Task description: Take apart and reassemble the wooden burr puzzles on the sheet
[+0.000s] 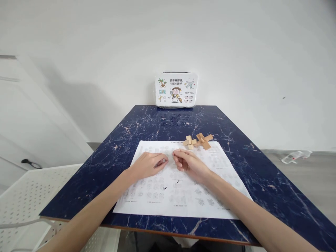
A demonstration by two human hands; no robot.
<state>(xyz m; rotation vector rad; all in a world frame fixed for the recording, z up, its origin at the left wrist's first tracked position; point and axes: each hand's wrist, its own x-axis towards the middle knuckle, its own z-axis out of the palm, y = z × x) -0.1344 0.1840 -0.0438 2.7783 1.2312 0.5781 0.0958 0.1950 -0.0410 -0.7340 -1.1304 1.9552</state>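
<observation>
My left hand [148, 164] rests on a white printed sheet [181, 196] with its fingers curled inward, palm down. My right hand [189, 163] lies beside it on the sheet, fingers curled and pinched toward the left hand's fingertips. Whether anything is held between them I cannot make out. Just beyond my right hand, at the sheet's far edge, lie two small assemblies of interlocked wooden puzzle pieces [198, 141], touched by neither hand.
The sheet lies on a dark blue marbled table [252, 168]. A white box with cartoon travel pictures [176, 90] stands at the table's far edge against the wall. A white perforated rack [28, 199] is at the left. A plastic bottle [295, 156] lies on the floor at right.
</observation>
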